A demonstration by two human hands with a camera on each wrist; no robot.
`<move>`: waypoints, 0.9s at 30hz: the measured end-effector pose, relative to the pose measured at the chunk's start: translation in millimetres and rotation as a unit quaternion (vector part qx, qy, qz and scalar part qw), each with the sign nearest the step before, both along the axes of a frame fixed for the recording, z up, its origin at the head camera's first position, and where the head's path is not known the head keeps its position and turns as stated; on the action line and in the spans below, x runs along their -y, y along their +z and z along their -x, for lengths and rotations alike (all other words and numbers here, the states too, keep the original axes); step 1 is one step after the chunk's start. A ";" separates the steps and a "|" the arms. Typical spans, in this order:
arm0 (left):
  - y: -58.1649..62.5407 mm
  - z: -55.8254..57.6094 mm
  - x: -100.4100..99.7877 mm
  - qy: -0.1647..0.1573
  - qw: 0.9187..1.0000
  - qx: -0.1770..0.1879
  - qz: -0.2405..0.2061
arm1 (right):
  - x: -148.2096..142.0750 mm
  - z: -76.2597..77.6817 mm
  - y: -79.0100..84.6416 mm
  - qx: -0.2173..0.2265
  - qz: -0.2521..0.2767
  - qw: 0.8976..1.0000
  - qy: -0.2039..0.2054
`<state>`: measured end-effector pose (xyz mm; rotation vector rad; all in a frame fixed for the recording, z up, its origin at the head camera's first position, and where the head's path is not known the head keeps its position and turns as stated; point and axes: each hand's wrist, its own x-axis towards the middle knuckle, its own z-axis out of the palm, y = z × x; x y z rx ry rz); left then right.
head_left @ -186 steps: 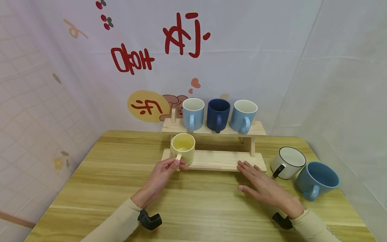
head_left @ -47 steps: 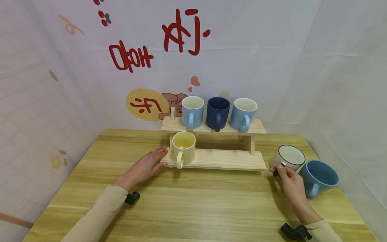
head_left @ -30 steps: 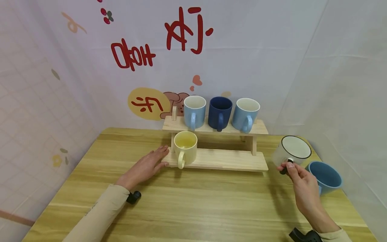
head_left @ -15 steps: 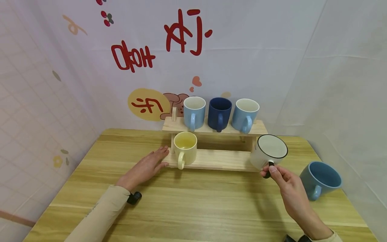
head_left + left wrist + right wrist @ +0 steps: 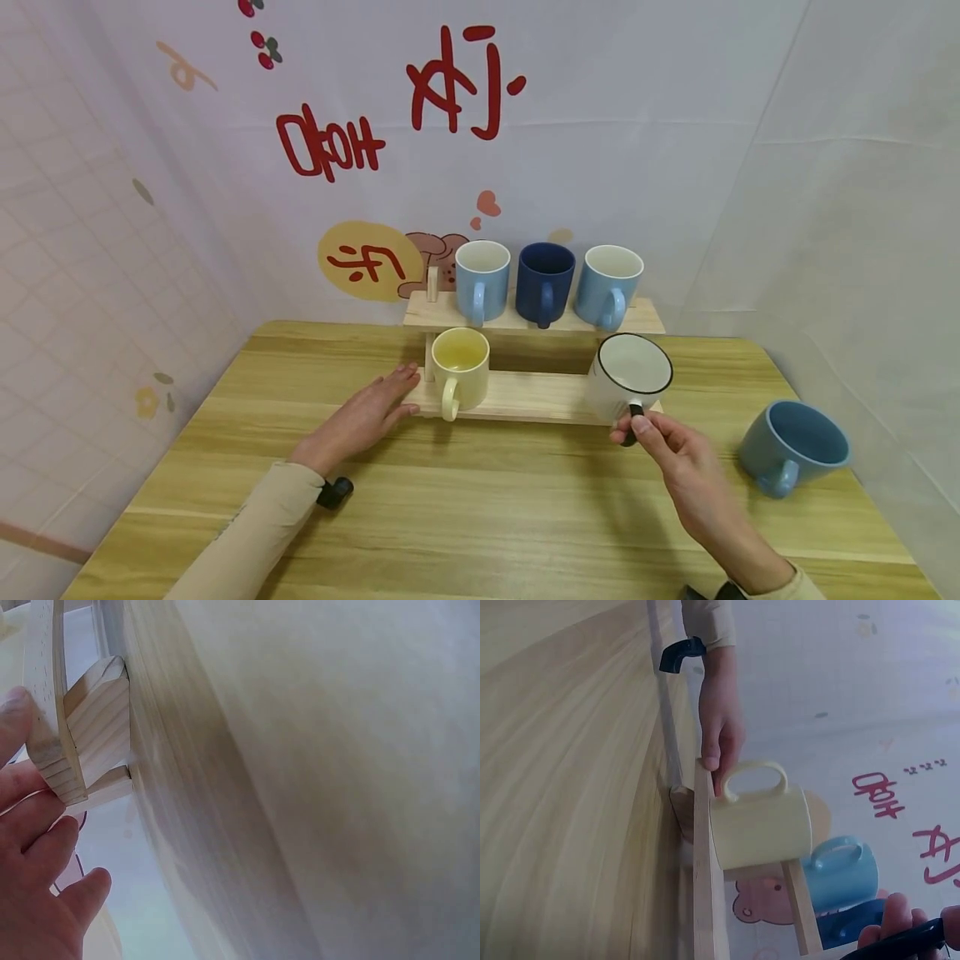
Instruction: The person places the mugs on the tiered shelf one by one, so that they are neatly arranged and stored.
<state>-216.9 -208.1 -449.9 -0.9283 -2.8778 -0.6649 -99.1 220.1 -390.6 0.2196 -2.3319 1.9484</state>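
My right hand (image 5: 693,479) pinches the black handle (image 5: 636,411) of a white mug (image 5: 622,383) with a dark rim. The mug overlaps the right end of the lower shelf (image 5: 532,396) of a small wooden rack in the head view. In the right wrist view the handle (image 5: 900,943) lies between thumb and fingers at the bottom right corner. My left hand (image 5: 360,423) touches the left end of that shelf, fingers extended; the left wrist view shows its fingertips against the board's end (image 5: 64,776). Beside it stands a yellow mug (image 5: 468,383), handle facing front.
On the upper shelf (image 5: 420,312) stand a light blue mug (image 5: 491,292), a navy mug (image 5: 536,292) and another light blue mug (image 5: 600,292). A wide grey-blue mug (image 5: 780,446) sits on the wooden table (image 5: 487,525) to the right. A printed cloth (image 5: 600,167) hangs behind.
The right hand has gripped the white mug's handle, raised the mug from the table and carried it left to the lower shelf. Earlier, the left hand let go of the yellow mug and moved left.
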 end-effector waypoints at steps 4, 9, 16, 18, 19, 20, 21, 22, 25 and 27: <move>-0.4 -0.1 0.3 0.002 1.000 0.004 -0.001 | 7.4 0.4 0.6 -0.004 -0.012 1.000 0.009; 0.3 0.2 0.3 0.000 1.000 0.002 -0.004 | 16.8 2.5 0.5 -0.004 -0.012 0.999 0.029; 0.2 0.8 0.4 0.002 1.000 0.008 -0.001 | 30.4 5.5 -2.7 0.012 0.005 0.998 0.059; -0.1 1.1 0.1 0.002 1.000 0.010 0.002 | 34.6 6.5 -4.1 0.016 0.007 0.998 0.065; -0.3 1.3 -0.1 0.003 1.000 0.011 0.003 | 36.7 7.1 -4.8 0.018 0.007 0.998 0.066; -0.6 1.4 -0.2 0.004 1.000 0.012 0.004 | 38.9 7.8 -5.5 0.018 0.008 0.998 0.067; -0.7 1.4 -0.3 0.004 1.000 0.013 0.004 | 41.0 8.3 -6.1 0.019 0.007 0.997 0.068; -0.8 1.4 -0.4 0.004 1.000 0.013 0.005 | 43.0 8.9 -6.7 0.021 0.007 0.997 0.069; -1.1 1.3 -0.7 0.004 1.000 0.011 0.004 | 49.0 10.9 -8.0 0.026 0.009 0.997 0.070; -1.0 0.9 -1.0 0.003 1.000 0.009 0.004 | 52.5 12.2 -8.8 0.027 0.010 0.997 0.075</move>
